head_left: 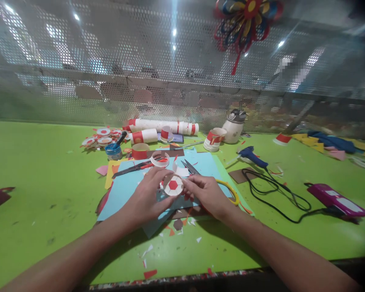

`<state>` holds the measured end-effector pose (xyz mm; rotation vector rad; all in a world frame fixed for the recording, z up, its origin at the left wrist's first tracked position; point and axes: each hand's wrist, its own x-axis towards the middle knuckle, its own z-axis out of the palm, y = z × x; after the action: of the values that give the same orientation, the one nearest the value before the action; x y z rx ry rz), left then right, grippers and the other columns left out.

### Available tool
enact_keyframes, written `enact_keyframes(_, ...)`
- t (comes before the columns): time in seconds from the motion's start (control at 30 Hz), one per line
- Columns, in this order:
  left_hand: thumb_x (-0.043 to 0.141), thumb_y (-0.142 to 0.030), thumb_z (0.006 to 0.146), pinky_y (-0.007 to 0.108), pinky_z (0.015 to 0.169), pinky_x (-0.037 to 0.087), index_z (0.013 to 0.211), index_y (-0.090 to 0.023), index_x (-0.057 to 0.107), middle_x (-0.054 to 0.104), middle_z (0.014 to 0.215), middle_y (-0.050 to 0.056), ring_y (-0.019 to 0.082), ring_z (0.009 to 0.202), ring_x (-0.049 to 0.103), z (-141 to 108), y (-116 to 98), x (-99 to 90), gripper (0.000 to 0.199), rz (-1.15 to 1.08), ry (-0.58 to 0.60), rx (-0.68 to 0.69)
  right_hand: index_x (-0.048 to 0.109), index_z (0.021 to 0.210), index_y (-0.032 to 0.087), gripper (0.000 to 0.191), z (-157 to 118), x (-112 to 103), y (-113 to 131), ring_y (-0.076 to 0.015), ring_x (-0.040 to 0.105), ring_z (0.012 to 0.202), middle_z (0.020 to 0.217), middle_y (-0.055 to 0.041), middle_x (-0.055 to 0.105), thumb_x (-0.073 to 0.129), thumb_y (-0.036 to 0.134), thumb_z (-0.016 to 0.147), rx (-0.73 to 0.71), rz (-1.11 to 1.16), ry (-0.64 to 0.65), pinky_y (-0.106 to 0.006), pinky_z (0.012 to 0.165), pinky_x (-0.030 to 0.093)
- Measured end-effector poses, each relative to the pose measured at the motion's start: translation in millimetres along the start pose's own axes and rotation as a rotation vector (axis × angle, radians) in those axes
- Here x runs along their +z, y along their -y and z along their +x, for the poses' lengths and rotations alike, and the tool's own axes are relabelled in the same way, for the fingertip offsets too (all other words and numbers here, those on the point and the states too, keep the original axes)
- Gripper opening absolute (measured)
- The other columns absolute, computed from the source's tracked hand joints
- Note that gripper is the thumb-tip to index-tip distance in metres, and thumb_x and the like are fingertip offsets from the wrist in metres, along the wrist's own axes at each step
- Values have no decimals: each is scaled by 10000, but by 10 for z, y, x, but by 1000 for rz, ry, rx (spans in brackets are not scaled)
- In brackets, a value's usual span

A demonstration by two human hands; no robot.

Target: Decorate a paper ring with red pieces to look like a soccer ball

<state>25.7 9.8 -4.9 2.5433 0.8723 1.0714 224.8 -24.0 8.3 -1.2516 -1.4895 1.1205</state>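
Note:
Between my hands is a small round white paper piece [173,185] with a red hexagon and thin lines, like a football pattern. My left hand [150,190] curves round its left side, thumb below and fingers above. At its right edge, my right hand [205,191] closes thumb and fingertips on the rim. Both hands are above light blue paper sheets [124,192]. Scissors with yellow handles [231,190] lie beside my right hand, partly hidden by it. Just behind the disc are a white paper ring [159,159] and a black and red cutter or scissors [134,166].
A blue glue gun [252,156] lies right, its black cable running to a purple power strip [337,200]. Farther back are white and red tubes [164,127], a cup [213,140], a bottle [235,126] and a blue jar [113,151]. Paper scraps [150,273] litter the green table.

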Motion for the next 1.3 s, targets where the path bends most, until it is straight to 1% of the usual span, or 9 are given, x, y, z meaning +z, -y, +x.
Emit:
enact_keyframes(0.27,638,-286,851,420,918,509,1314,-222,419,539,1237,118,273,1142,545,-24,37,28,516,38,63,5,613,648,185,302,4,23,-20,-102,492,471,534,33,573,633,447,797,94,42,0,-225,473,399)
enact_keyframes(0.5,640,-322,839,408,814,544,1259,-266,509,606,1150,98,275,1007,616,-37,123,39,443,42,57,37,622,606,193,330,28,36,-37,-117,506,446,516,25,584,630,460,799,144,20,10,-219,400,380)
enact_keyframes(0.6,626,-299,837,391,790,540,1205,-273,537,623,1101,74,254,959,626,-21,83,9,379,7,92,-1,615,576,183,374,34,15,-38,-115,497,459,510,23,574,651,485,792,101,-29,-5,-221,418,373)
enact_keyframes(0.67,624,-295,833,401,823,523,1191,-256,547,621,1111,76,259,997,612,-7,33,-15,368,-17,123,-52,615,579,176,414,52,-27,-46,-109,490,474,515,22,574,637,521,807,49,-54,-49,-227,462,379)
enact_keyframes(0.77,626,-304,827,397,795,510,1174,-219,560,636,1052,76,248,928,609,10,-39,-36,363,-32,184,-113,631,635,165,457,124,-136,-43,-113,514,513,562,8,604,578,566,847,-13,-77,-131,-241,521,403)
enact_keyframes(0.93,686,-335,780,361,754,497,1113,-202,599,636,998,72,235,863,598,7,-97,-19,368,-27,237,-111,597,668,150,380,385,-267,147,-95,542,510,600,28,600,589,442,910,-53,-167,-129,-233,515,441)
enact_keyframes(1.03,708,-339,757,368,772,496,1093,-209,619,638,994,71,247,882,600,-3,-89,-2,371,-23,235,-88,619,796,134,271,642,-138,361,-91,582,563,696,31,621,575,351,954,-68,-273,-66,-240,552,502)
enact_keyframes(1.2,746,-331,724,406,860,492,992,-241,687,666,974,71,281,975,598,5,-35,21,289,-16,247,-47,642,1007,141,187,1172,387,597,-131,653,735,930,-26,676,586,311,952,-99,-432,74,-292,655,565)
enact_keyframes(1.3,778,-347,675,447,879,491,1007,-212,704,685,985,107,321,998,603,20,-48,9,366,-4,244,-50,634,1071,144,215,1424,612,630,-158,663,810,1015,-43,671,589,315,949,-114,-493,108,-322,698,573)
